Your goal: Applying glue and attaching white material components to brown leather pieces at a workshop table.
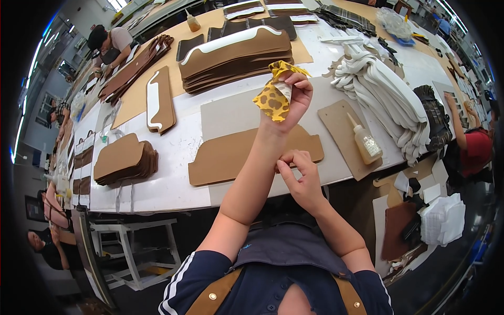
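Observation:
My left hand (299, 100) is raised above the table, its fingers curled around a crumpled yellow cloth (274, 102) with brown animal-print spots. Behind my left forearm a flat brown leather panel (226, 160) lies on the white tabletop. My right hand (302, 178) is beside that forearm and over the panel's near edge, thumb and forefinger brought together. Whether anything is between them is too small to tell. A squeeze bottle (366, 144) with a long nozzle lies on a grey-brown board (341, 131) to the right.
Stacked brown leather pieces (236, 60), topped by a white strip, stand at the far side. Another brown stack (123, 160) sits left, near a narrow brown piece (161, 100). White folded strips (378, 94) heap up at right. Co-workers are at both sides.

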Demonstrator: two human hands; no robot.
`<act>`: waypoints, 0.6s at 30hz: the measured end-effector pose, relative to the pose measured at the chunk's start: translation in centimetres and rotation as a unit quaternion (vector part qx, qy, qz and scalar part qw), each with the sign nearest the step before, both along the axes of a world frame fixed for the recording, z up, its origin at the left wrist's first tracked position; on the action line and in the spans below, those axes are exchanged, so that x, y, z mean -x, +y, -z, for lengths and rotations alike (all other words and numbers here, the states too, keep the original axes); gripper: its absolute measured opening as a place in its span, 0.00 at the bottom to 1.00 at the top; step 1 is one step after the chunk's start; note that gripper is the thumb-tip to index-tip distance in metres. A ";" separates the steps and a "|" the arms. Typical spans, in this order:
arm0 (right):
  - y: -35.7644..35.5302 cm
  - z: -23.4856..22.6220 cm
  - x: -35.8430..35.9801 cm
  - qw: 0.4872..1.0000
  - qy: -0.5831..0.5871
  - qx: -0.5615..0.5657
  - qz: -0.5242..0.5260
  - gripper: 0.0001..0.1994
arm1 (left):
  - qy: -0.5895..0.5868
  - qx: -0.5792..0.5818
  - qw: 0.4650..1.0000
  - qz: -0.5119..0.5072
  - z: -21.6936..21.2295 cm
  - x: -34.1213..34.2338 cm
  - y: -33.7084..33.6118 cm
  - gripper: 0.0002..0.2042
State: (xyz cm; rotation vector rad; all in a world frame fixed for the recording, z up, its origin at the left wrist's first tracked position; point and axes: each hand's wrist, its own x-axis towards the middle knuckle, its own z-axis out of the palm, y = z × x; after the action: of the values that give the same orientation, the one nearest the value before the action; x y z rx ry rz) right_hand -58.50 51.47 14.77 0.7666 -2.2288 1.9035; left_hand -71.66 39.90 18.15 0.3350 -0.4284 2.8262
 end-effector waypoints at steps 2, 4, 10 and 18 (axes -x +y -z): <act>0.2 0.1 -0.1 1.000 -0.002 0.006 -0.017 0.02 | -0.002 -0.002 1.000 -0.002 0.1 0.0 -0.1 0.05; 0.0 -0.5 -0.7 1.000 0.003 0.015 -0.002 0.02 | -0.004 -0.004 1.000 -0.006 0.2 -0.1 -0.1 0.04; -0.5 -1.1 -0.6 0.990 0.133 -0.027 0.049 0.08 | -0.058 0.001 0.998 -0.021 -0.7 -0.5 0.0 0.04; -1.1 -0.7 -0.6 0.967 0.224 -0.078 0.096 0.07 | -0.022 0.034 0.997 -0.067 -0.1 -0.5 -0.3 0.03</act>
State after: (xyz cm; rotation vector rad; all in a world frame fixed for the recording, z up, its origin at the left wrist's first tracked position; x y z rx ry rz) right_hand -57.93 50.37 15.43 0.8626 -2.0878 1.3201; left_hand -71.20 39.59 18.23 0.2996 -0.3277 2.9763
